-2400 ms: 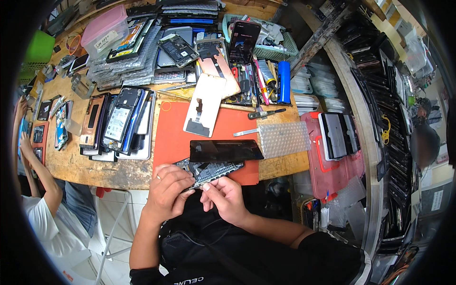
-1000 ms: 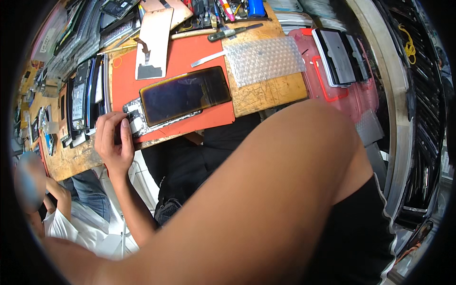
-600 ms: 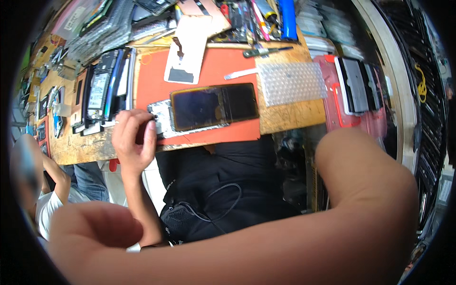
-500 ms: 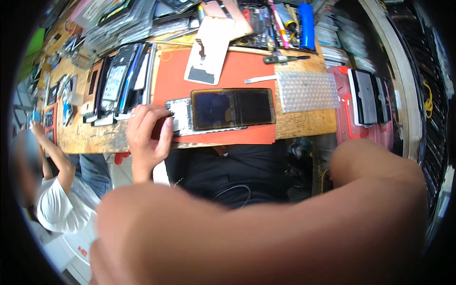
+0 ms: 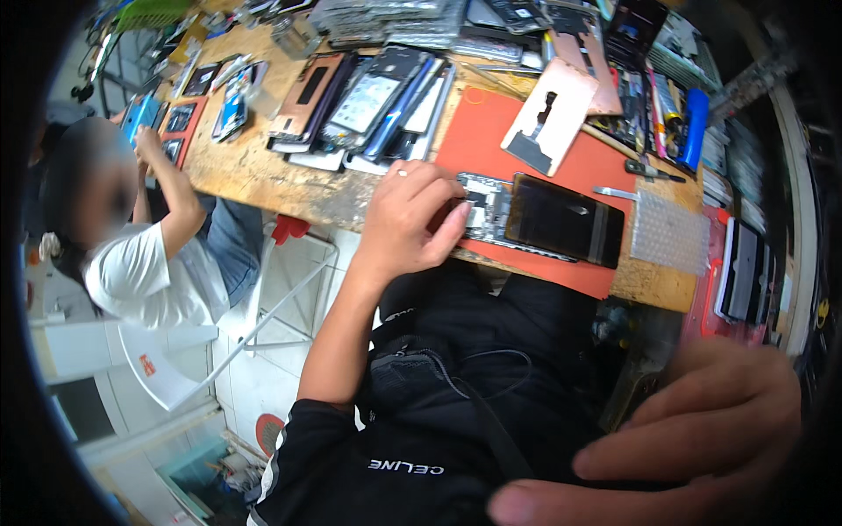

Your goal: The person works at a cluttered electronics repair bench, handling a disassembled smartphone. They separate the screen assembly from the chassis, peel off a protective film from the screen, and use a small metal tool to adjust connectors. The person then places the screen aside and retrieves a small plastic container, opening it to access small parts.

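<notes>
My left hand [image 5: 409,223] rests at the left end of an opened phone [image 5: 481,209], its thumb and curled fingers closed around that edge. The phone's light inner parts show beside my fingertips. A dark phone screen [image 5: 561,221] lies over the rest of the body, slightly offset. Both sit on an orange mat [image 5: 592,279]. My right hand [image 5: 702,421] is raised close to the camera at the lower right, away from the bench; its fingers are stretched and apart, and nothing shows in them.
Stacked phone parts [image 5: 368,101] stand left of the mat. A pale back panel [image 5: 561,101] lies on its far side. Right of it are bubble wrap [image 5: 671,232], a dark-handled tool [image 5: 653,172] and a blue cylinder [image 5: 694,130]. Another person [image 5: 149,254] sits at the left.
My view has swung, so the bench appears farther right and tilted. My right arm, which crossed the lower picture, has drawn back to the lower right. My left hand stays at the phone.
</notes>
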Motion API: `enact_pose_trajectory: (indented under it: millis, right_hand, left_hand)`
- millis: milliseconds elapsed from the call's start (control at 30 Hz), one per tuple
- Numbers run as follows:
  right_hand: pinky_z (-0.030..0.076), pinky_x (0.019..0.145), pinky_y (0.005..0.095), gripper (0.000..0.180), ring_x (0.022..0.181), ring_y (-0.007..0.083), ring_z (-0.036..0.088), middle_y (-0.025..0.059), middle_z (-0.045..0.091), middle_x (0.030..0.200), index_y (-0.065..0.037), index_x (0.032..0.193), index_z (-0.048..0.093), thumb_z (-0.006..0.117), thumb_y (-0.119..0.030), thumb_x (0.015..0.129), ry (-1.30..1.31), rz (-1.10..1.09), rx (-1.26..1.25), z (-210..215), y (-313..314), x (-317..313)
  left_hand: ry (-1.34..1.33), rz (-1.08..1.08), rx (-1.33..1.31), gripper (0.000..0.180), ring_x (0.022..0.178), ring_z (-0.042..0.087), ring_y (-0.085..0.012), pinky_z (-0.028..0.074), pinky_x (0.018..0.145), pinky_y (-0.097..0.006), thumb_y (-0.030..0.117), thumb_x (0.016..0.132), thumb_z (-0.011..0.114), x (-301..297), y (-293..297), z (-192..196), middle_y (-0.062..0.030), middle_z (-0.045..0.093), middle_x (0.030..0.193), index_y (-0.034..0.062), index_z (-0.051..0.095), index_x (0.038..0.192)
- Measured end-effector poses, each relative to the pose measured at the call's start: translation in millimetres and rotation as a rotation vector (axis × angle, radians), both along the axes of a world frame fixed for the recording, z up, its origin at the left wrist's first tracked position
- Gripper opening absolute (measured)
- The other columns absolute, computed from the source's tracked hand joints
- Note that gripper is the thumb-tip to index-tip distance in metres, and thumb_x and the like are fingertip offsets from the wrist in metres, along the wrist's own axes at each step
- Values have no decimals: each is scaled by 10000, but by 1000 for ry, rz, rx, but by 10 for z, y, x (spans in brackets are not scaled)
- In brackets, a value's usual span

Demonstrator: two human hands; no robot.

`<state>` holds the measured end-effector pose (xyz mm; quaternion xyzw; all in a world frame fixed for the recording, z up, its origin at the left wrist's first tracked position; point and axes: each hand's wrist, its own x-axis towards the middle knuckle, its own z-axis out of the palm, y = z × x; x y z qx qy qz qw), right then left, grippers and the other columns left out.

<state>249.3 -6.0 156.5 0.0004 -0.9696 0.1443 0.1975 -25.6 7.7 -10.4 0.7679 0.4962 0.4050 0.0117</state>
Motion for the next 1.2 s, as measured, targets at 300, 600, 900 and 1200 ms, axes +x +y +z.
enact_pose_trajectory:
  millis: [300,600,900,1200]
  right_hand:
    - [562,644,410,181,740,288,688,159,690,897,32,1048,693,673,-142,1002,27,-9,54,107,36,-105]
    - [561,654,402,188,751,281,686,162,694,917,36,1073,690,663,-138,1008,76,31,71,34,140,-122]
    - [560,664,393,196,761,274,685,164,697,936,40,1098,688,652,-134,1015,60,2,78,38,129,-108]
    - [559,674,384,206,772,267,683,166,700,956,44,1124,685,642,-130,1021,40,-13,86,63,38,-140]
  left_hand:
    - [32,-29,28,131,840,662,-313,485,785,-428,67,824,800,22,78,84,-106,703,903,40,722,926]
    - [18,-12,-20,96,861,671,-330,490,808,-421,37,878,757,26,11,5,-145,718,932,15,730,967]
    - [33,8,-11,108,860,652,-327,474,802,-427,33,857,764,23,-16,64,-129,697,928,26,717,954]
    - [3,-42,19,124,838,648,-333,477,793,-433,39,834,777,-24,70,-31,-121,696,906,38,719,944]
